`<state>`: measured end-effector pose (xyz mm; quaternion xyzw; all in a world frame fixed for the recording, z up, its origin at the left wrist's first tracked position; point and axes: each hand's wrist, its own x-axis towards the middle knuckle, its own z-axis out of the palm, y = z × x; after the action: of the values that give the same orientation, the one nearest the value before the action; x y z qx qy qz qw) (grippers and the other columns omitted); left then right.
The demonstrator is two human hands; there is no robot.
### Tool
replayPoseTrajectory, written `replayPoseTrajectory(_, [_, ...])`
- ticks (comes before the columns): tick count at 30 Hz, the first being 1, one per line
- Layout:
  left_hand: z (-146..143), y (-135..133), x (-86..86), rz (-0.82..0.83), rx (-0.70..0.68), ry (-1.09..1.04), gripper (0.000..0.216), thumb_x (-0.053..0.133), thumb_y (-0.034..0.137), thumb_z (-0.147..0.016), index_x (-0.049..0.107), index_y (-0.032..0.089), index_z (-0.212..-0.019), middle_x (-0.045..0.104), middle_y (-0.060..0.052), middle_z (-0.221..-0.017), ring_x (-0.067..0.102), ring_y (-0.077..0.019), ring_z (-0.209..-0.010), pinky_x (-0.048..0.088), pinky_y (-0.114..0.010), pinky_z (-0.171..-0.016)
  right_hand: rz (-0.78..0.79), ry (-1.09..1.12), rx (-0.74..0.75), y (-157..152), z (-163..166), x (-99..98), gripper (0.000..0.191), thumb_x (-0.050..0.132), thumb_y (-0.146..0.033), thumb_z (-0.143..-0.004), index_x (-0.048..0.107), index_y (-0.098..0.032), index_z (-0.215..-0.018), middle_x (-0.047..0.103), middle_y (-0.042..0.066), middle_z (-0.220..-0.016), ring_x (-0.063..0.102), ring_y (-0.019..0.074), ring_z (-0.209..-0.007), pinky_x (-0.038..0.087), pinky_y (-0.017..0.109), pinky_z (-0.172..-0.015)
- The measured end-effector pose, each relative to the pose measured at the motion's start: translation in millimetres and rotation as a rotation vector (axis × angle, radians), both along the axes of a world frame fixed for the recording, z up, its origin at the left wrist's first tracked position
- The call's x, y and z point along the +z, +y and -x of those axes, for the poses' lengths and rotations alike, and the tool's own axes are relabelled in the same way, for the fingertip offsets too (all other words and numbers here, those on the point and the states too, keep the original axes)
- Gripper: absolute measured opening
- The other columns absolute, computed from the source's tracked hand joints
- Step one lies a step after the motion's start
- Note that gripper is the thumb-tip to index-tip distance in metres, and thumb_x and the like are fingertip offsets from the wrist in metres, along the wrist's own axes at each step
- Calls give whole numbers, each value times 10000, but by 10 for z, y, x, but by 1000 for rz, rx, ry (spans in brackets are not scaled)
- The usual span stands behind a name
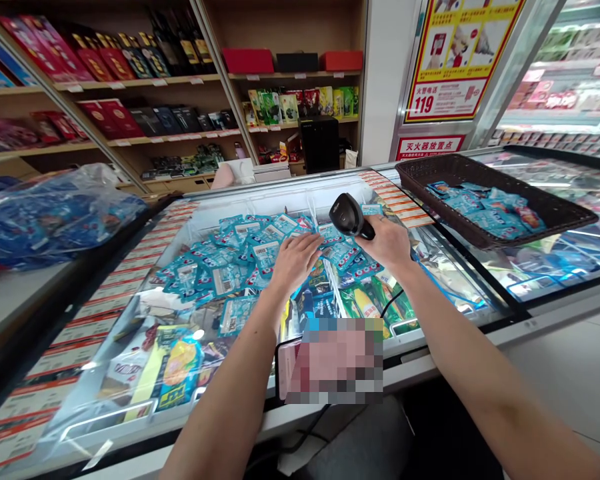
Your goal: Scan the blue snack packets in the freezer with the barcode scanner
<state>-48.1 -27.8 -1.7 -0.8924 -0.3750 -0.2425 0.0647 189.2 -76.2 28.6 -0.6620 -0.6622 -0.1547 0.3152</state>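
Observation:
My right hand (390, 243) is wrapped around the handle of a black barcode scanner (347, 215), whose head points left over the packets. Small blue packets (230, 250), some with white barcode labels facing up, lie heaped on the glass top of a chest freezer (215, 413). On the heap's right part rests my left hand (296, 259), palm down with fingers stretched out over the packets. Its fingertips partly cover what lies beneath. More blue packets (347, 257) are spread below the scanner.
A dark woven basket (500, 167) holding more blue packets stands at the right. A clear plastic bag (55, 213) of packets sits at the left. Close to me, a phone (284, 370) lies on the freezer's front edge. A scanner cable (393, 301) crosses the glass. Stocked shelves (150, 81) stand behind.

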Motion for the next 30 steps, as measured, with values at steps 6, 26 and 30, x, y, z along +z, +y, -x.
replayPoseTrajectory(6, [-14, 14, -37, 31, 39, 63, 425, 293, 428, -961, 582, 271, -1230, 629, -60, -1252, 539, -230, -1177, 295, -414, -999, 3, -15, 36, -1, 26, -11, 360, 607, -424, -805, 640, -222, -1100, 697, 59, -953, 646, 222, -818, 413, 301, -661])
replayPoseTrajectory(26, [15, 39, -18, -227, 230, 77, 317, 364, 348, -945, 661, 251, -1002, 576, -93, -1064, 511, -225, -954, 373, -366, -777, 49, -39, 73, -34, 69, 1, 388, 610, -416, -809, 623, -222, -1145, 700, 61, -999, 646, 223, -841, 415, 304, -682])
replayPoseTrajectory(30, [24, 40, -21, -236, 233, 28, 312, 372, 355, -944, 659, 252, -1008, 578, -91, -1087, 520, -205, -899, 386, -348, -758, 53, -41, 67, -41, 78, 3, 405, 610, -413, -810, 611, -218, -1165, 699, 67, -1015, 646, 229, -850, 413, 305, -678])
